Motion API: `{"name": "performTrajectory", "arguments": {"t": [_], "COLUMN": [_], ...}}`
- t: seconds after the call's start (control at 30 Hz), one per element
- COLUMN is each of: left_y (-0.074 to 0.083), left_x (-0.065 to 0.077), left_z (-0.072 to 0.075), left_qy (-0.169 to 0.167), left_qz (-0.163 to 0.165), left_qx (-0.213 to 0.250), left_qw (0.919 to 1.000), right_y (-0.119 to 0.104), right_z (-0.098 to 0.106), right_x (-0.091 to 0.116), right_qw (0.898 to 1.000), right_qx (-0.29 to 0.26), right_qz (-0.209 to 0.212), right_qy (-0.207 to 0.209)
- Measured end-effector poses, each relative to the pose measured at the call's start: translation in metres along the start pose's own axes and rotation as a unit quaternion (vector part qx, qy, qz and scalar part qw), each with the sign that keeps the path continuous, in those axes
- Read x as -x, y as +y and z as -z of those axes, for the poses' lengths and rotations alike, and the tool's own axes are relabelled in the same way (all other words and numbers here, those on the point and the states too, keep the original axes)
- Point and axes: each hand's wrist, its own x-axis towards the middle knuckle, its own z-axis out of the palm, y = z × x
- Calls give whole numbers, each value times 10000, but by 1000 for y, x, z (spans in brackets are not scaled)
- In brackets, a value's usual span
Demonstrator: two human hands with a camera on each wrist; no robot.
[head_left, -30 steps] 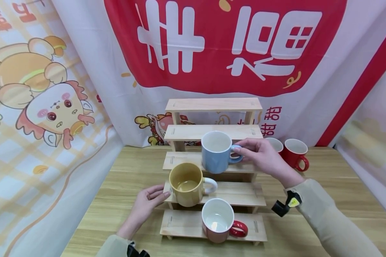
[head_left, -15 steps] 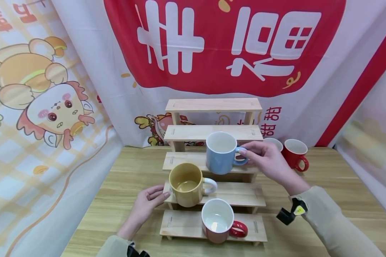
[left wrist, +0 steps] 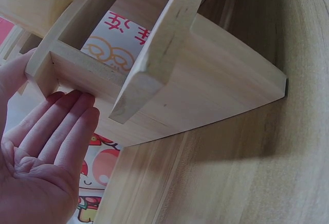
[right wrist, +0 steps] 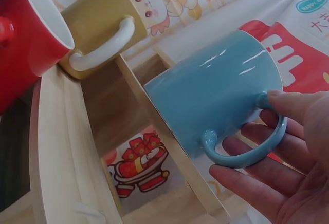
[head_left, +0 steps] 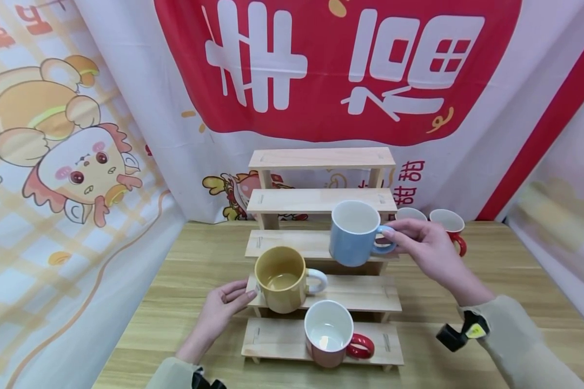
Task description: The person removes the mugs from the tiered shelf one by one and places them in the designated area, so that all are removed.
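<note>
Worktop [head_left: 175, 254] spreads beneath both grips and carries a five-tier wooden rack [head_left: 321, 158] between them. The left grip [head_left: 224, 307] has the near end of the second tier up between thumb and fingers, seemingly to steady it. The right grip [head_left: 434, 249] grasps the blue mug [head_left: 352, 237] by its handle [right wrist: 241, 161]; the mug is upright just left of that grip, at the middle tier, though whether its base fully rests there I cannot tell. Just right of the left grip stands the yellow mug [head_left: 281, 292]; below and left of the right grip, the near red mug [head_left: 327, 337] is on the lowest tier. Behind the right grip are two more mugs [head_left: 448, 218], partly hidden. The step in hand looks like placing the blue mug; next calls for seating it level, then freeing the handle without tipping it.
</note>
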Motion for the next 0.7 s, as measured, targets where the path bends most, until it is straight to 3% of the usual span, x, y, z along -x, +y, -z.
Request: {"name": "performTrajectory", "arguments": {"t": [0.5, 0.7], "left_y": [-1, -2], "left_x": [0, -1], "left_z": [0, 0], "left_qy": [34, 7], "left_qz": [-37, -42], "left_qx": [82, 115], "left_qw": [10000, 9999], "right_y": [12, 15], "right_z": [27, 38], "right_x": [21, 32], "right_qw": [9987, 9978], "right_qx": [-155, 41], "right_qz": [304, 227], "right_qy": [370, 625]}}
